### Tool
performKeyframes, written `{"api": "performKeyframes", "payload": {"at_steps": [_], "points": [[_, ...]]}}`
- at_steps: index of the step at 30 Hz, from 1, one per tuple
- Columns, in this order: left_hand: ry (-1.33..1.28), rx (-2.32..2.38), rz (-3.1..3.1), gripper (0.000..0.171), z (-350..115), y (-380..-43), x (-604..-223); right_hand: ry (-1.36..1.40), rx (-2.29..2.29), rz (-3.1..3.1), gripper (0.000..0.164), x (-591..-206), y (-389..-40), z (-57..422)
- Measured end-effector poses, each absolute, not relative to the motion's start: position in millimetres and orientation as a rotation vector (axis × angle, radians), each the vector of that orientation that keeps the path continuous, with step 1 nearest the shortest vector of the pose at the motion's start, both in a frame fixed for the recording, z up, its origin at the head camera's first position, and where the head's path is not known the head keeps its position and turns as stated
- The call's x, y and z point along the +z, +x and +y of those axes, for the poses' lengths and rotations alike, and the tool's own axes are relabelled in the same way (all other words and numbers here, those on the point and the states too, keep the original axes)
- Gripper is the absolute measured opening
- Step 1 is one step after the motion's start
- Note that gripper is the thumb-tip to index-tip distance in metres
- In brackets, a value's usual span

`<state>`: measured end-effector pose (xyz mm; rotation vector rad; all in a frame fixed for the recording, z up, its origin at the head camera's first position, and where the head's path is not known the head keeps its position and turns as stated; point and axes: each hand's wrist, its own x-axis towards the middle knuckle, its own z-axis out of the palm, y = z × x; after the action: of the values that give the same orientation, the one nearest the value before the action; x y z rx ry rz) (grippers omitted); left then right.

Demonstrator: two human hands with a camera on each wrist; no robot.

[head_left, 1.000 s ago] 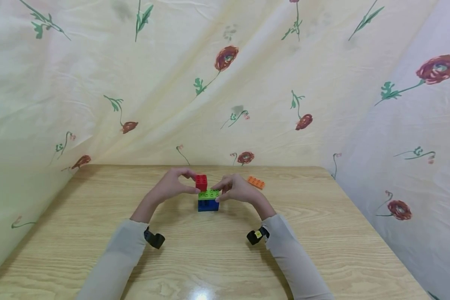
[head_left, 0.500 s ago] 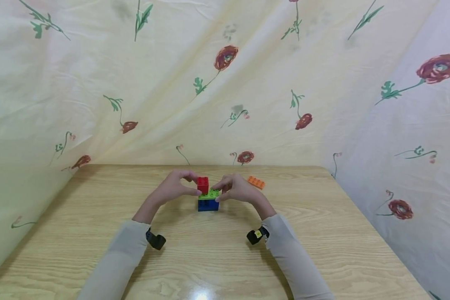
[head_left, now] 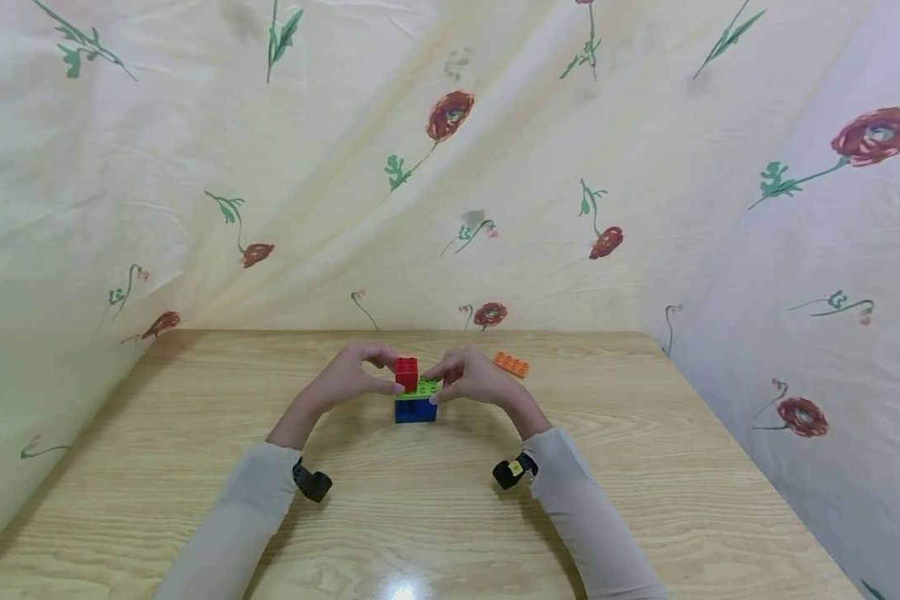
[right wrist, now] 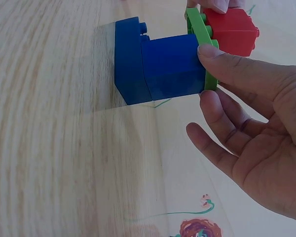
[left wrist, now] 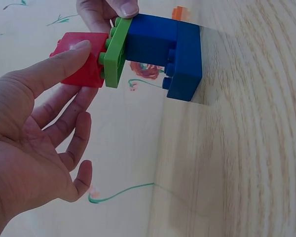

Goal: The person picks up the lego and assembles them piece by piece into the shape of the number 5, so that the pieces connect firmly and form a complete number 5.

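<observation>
My left hand (head_left: 348, 377) pinches a red toy brick (left wrist: 92, 69) between thumb and fingers at the left end of a thin green plate (left wrist: 116, 59). In the left wrist view some green studs show between brick and plate, and I cannot tell whether they are fully joined. Under the plate's right part stands a blue brick (right wrist: 175, 61), on a longer blue base brick (left wrist: 187, 61) resting on the table. The left half below the plate is an open gap. My right hand (head_left: 483, 379) grips the stack's right end, its thumb across the green plate and upper blue brick.
An orange studded plate (head_left: 512, 364) lies on the wooden table (head_left: 435, 517), behind and right of the right hand. Floral cloth (head_left: 315, 167) hangs along the table's back and sides. Black wrist cameras (head_left: 312, 482) are strapped to both wrists.
My left hand has moved slightly right and down, bringing the red brick lower onto the green plate's left end. The right hand and the blue bricks have stayed nearly still.
</observation>
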<state>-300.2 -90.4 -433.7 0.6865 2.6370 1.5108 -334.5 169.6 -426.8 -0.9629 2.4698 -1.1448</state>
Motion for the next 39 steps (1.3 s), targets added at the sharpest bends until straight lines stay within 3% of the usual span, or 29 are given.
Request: {"api": "performKeyframes", "payload": {"at_steps": [39], "points": [[0.626,1.485,2.628,0.036,-87.8,-295.6,-428.5,-0.955,-1.131,2.481,0.034,-425.3,-332.8,168.8]]}}
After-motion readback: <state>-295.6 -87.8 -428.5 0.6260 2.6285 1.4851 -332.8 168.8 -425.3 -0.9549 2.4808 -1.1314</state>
